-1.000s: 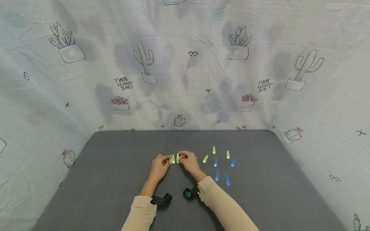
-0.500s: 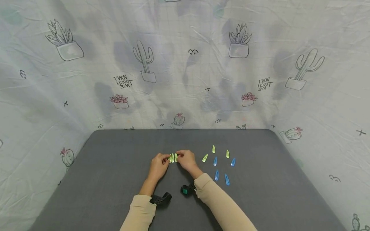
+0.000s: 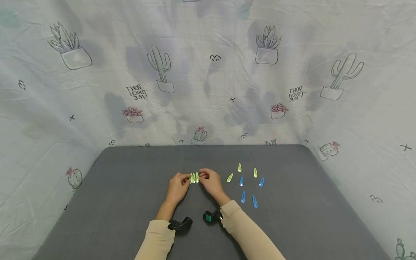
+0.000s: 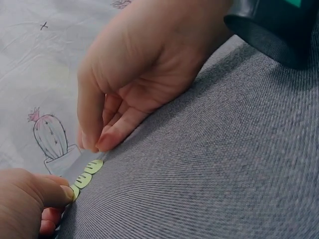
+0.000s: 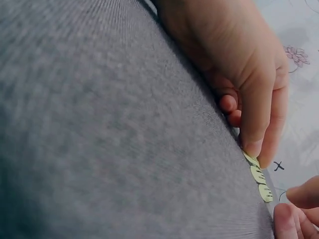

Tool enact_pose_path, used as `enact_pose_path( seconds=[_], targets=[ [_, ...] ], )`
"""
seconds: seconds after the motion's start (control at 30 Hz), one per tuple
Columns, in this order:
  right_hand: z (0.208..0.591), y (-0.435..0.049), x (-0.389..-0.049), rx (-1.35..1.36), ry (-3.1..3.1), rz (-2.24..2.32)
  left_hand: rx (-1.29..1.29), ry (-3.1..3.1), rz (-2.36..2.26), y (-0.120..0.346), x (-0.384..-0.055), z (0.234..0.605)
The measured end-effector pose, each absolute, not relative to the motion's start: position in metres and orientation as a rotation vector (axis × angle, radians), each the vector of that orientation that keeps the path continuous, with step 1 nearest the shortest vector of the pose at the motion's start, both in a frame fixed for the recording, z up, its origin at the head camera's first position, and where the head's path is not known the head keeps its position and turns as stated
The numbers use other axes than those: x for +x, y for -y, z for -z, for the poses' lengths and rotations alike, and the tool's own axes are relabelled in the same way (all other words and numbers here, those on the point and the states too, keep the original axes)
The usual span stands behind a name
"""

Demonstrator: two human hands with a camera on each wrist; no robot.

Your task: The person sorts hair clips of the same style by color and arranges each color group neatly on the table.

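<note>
Three yellow-green snap hair clips stand side by side in a short row on the grey table (image 3: 136, 202). My left hand (image 3: 177, 187) pinches the leftmost hair clip (image 4: 75, 192) between thumb and index finger, partly covering it. The middle hair clip (image 3: 193, 178) and the right-hand hair clip (image 3: 196, 177) lie close against it. My right hand (image 3: 211, 181) is just right of the row, its thumb and index fingertips a small gap from the last clip. In the right wrist view these right fingers (image 5: 285, 215) hold nothing.
Right of the hands lie several loose hair clips, among them a yellow-green clip (image 3: 230, 177) nearest the right hand and a blue clip (image 3: 243, 197) nearer the front. A white curtain (image 3: 208, 79) with cactus drawings hangs behind the table.
The right hand has slid the third yellow-green hair clip left against the other two, then let it go and drawn slightly away. The left hand has kept its place.
</note>
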State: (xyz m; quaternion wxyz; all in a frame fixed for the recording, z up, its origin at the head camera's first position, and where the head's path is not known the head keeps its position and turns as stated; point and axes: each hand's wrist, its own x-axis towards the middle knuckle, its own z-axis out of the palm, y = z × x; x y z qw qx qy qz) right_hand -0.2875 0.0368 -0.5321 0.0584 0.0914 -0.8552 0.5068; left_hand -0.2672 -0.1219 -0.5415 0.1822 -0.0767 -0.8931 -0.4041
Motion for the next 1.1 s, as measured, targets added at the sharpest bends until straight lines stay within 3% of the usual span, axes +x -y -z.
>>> enact_pose_path(
  seconds=[0.5,0.73,1.1],
  targets=[
    [0.537,-0.047,-0.274,0.381,2.399,-1.829,-0.216,2.516,1.142,0.121,-0.264,0.542],
    [0.497,-0.061,-0.247,0.423,2.368,-1.931,-0.220,2.502,1.161,0.122,-0.264,0.541],
    [0.525,-0.096,-0.253,0.408,2.415,-1.750,-0.224,2.501,1.174,0.122,-0.264,0.539]
  ],
)
